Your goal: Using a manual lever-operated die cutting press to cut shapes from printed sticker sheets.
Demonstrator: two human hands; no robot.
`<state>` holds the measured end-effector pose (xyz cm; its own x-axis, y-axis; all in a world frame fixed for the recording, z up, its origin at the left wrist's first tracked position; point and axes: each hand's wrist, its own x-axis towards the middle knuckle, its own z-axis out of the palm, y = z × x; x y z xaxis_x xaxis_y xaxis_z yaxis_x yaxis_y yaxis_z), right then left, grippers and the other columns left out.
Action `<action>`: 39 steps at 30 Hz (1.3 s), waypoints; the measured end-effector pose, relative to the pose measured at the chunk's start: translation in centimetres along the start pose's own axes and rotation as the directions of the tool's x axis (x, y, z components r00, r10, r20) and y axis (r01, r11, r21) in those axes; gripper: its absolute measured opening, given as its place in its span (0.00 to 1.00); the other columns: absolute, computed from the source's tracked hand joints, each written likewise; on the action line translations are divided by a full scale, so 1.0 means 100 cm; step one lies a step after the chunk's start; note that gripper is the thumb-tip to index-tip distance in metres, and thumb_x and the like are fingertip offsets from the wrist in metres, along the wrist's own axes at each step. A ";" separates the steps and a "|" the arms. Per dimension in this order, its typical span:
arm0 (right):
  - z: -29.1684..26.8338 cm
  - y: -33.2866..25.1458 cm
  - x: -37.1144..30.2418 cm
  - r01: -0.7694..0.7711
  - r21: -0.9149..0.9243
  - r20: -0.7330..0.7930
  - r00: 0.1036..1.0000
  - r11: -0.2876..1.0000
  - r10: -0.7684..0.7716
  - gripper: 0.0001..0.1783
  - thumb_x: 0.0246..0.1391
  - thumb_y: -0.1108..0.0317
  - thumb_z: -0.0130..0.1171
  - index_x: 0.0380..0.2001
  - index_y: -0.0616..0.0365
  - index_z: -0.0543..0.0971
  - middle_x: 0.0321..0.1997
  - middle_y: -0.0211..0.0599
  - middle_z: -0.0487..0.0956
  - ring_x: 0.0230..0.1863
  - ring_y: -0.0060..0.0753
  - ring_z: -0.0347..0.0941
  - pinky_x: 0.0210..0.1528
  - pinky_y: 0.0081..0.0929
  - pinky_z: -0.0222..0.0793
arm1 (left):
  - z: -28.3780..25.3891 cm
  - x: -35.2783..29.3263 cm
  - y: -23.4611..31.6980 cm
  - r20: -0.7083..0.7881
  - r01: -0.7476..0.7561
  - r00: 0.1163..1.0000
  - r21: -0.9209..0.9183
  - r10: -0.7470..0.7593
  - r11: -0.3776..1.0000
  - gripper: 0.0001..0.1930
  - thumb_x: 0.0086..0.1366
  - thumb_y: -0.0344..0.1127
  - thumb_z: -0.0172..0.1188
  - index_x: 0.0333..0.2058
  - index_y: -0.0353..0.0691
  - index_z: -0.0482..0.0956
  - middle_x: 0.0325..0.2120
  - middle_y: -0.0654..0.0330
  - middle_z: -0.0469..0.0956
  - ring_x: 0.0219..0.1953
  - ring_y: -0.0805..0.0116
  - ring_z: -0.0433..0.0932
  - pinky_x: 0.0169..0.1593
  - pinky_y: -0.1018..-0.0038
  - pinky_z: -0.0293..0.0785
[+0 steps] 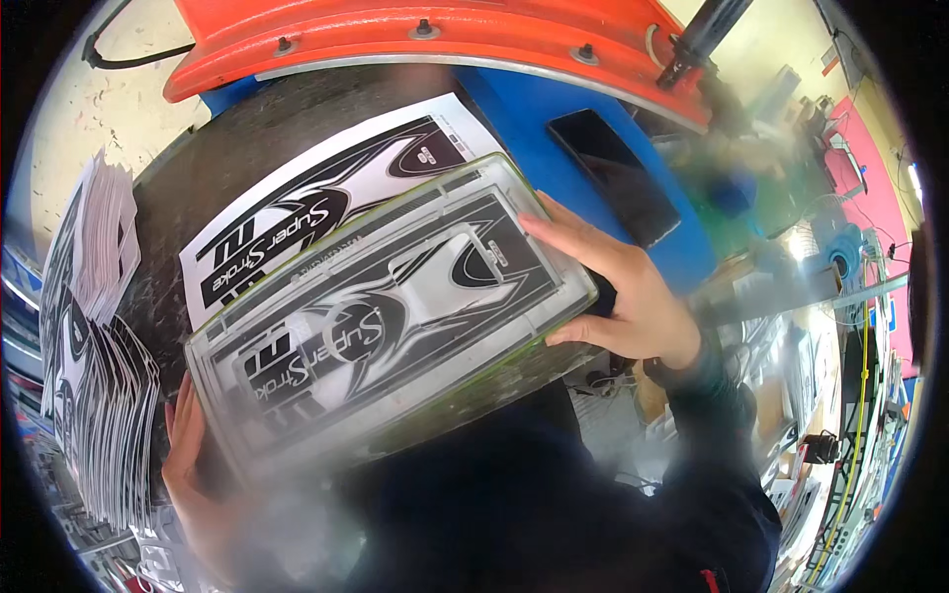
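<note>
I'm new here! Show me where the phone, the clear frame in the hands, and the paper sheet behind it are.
Phone (614, 176), head view: middle of its dark face.
Clear frame (455, 358), head view: its near border.
Paper sheet (321, 188), head view: its uncovered printed part.

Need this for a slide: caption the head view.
Right hand holding a framed, patterned panel, left hand at its opposite end, a printed sheet partly hidden behind.
</note>
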<state>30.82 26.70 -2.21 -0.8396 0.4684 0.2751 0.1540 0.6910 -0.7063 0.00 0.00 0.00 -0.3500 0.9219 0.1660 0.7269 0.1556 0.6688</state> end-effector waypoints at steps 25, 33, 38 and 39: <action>0.003 -0.005 0.001 -0.145 0.051 -0.054 0.988 0.988 0.148 0.56 0.42 0.35 0.63 0.62 0.69 0.61 0.66 0.53 0.62 0.68 0.44 0.57 0.67 0.35 0.49 | -0.028 -0.012 -0.008 0.098 0.013 0.995 0.144 -0.027 0.990 0.54 0.30 0.41 0.78 0.62 0.42 0.64 0.63 0.57 0.62 0.69 0.51 0.50 0.67 0.45 0.34; 0.003 -0.007 0.002 -0.142 0.026 -0.054 0.988 0.990 0.143 0.57 0.40 0.34 0.63 0.63 0.68 0.61 0.66 0.52 0.63 0.67 0.44 0.58 0.67 0.35 0.50 | -0.028 -0.012 -0.007 0.097 0.009 0.995 0.139 -0.023 0.990 0.54 0.31 0.42 0.78 0.62 0.41 0.64 0.63 0.56 0.62 0.69 0.51 0.50 0.67 0.44 0.33; 0.003 -0.004 0.003 -0.133 0.103 -0.059 0.988 0.986 0.140 0.56 0.40 0.39 0.67 0.63 0.68 0.60 0.66 0.50 0.63 0.67 0.41 0.59 0.66 0.32 0.51 | -0.028 -0.010 -0.006 0.106 0.017 0.994 0.152 -0.034 0.988 0.53 0.31 0.42 0.78 0.62 0.41 0.64 0.63 0.56 0.62 0.69 0.51 0.49 0.67 0.44 0.33; 0.003 -0.003 0.004 -0.133 0.104 -0.059 0.988 0.986 0.140 0.56 0.40 0.39 0.67 0.63 0.68 0.60 0.66 0.50 0.63 0.67 0.41 0.59 0.66 0.32 0.51 | -0.028 -0.011 -0.005 0.106 0.017 0.994 0.153 -0.034 0.988 0.53 0.31 0.42 0.78 0.62 0.41 0.64 0.63 0.56 0.62 0.69 0.51 0.49 0.67 0.44 0.33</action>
<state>30.31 26.48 -2.09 -0.7776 0.5920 0.2118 0.2096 0.5616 -0.8004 -1.63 -2.04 1.49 -0.3097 0.9486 0.0652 0.8024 0.2239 0.5532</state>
